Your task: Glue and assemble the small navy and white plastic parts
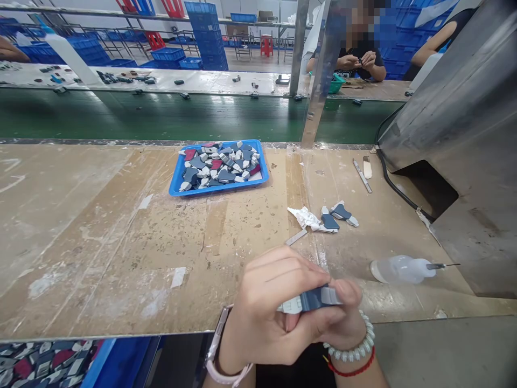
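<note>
Both my hands meet at the near edge of the workbench around one small part (313, 298), dark blue in the middle with pale grey ends. My left hand (269, 312), a watch on its wrist, curls its fingers over the part from the left. My right hand (347, 318), with a bead bracelet and a red cord, pinches the part's right end. Two similar blue-grey parts (337, 215) lie on the bench beyond, next to a crumpled white wipe (305, 217).
A blue tray (174, 183) heaped with several blue, grey and maroon parts sits mid-bench. A squeeze bottle with a needle tip (402, 269) lies at right, beside a steel machine housing (464, 134). A green conveyor (161, 116) runs behind; another person sits across it. A bin of parts (44, 364) is at lower left.
</note>
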`<action>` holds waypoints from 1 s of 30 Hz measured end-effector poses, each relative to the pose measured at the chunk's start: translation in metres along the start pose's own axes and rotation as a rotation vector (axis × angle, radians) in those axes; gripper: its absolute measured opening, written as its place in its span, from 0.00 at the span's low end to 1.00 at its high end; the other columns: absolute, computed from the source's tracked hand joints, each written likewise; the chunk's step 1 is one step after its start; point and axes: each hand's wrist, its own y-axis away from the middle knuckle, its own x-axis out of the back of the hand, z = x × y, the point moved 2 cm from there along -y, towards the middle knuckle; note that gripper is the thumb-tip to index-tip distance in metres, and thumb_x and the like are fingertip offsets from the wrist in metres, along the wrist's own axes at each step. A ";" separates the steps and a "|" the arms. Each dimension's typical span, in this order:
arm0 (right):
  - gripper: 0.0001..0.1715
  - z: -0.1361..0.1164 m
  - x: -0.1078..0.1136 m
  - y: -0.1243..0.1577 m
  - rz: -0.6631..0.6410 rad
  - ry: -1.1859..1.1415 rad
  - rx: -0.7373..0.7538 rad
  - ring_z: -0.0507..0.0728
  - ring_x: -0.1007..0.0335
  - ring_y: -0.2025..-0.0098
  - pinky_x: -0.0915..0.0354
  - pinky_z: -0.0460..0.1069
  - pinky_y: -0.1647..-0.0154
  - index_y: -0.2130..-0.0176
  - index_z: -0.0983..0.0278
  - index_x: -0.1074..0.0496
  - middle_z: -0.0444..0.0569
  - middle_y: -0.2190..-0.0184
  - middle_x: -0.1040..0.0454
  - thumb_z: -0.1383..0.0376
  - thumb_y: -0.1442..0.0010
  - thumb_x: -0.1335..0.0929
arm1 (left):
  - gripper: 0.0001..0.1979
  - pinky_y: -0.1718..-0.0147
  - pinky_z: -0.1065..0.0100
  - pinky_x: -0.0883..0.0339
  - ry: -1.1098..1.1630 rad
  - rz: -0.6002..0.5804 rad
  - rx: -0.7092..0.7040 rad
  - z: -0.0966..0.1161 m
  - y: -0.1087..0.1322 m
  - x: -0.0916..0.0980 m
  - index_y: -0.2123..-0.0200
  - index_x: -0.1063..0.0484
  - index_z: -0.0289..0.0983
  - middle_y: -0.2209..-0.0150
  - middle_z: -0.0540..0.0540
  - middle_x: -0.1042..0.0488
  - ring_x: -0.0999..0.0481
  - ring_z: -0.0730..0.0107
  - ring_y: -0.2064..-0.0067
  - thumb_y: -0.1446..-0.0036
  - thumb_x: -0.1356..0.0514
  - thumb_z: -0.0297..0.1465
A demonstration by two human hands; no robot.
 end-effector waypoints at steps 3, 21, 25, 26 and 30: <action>0.38 0.000 0.000 -0.001 0.018 -0.203 0.117 0.46 0.56 0.89 0.59 0.45 0.92 0.78 0.64 0.37 0.47 0.82 0.37 0.34 0.45 0.41 | 0.10 0.65 0.63 0.27 -0.036 -0.013 0.023 -0.002 0.003 0.000 0.63 0.24 0.33 0.68 0.43 0.19 0.22 0.63 0.65 0.41 0.32 0.34; 0.49 0.001 0.006 0.004 -0.042 -0.064 0.130 0.50 0.45 0.81 0.45 0.46 0.83 0.79 0.65 0.32 0.48 0.82 0.37 0.23 0.50 0.40 | 0.10 0.63 0.63 0.26 0.022 -0.043 -0.024 0.000 0.001 0.002 0.60 0.23 0.33 0.68 0.43 0.18 0.19 0.63 0.64 0.40 0.32 0.34; 0.48 -0.004 0.003 0.002 -0.031 -0.064 0.144 0.56 0.37 0.73 0.34 0.50 0.74 0.79 0.64 0.32 0.49 0.80 0.38 0.22 0.53 0.38 | 0.11 0.63 0.64 0.26 0.030 -0.042 -0.024 0.001 0.000 0.002 0.61 0.23 0.32 0.68 0.43 0.18 0.19 0.63 0.64 0.40 0.32 0.35; 0.47 -0.005 0.003 0.001 -0.028 -0.056 0.141 0.57 0.36 0.70 0.32 0.51 0.71 0.80 0.63 0.32 0.49 0.79 0.38 0.22 0.54 0.38 | 0.12 0.63 0.64 0.26 0.036 -0.048 -0.028 0.001 0.000 0.002 0.61 0.23 0.32 0.68 0.42 0.18 0.19 0.63 0.64 0.40 0.32 0.35; 0.47 -0.002 0.006 0.002 -0.014 -0.008 0.086 0.61 0.33 0.63 0.30 0.54 0.67 0.81 0.62 0.33 0.52 0.76 0.35 0.22 0.60 0.35 | 0.12 0.62 0.64 0.27 0.051 -0.074 -0.057 0.002 -0.001 0.002 0.62 0.22 0.31 0.69 0.42 0.18 0.18 0.63 0.64 0.40 0.32 0.36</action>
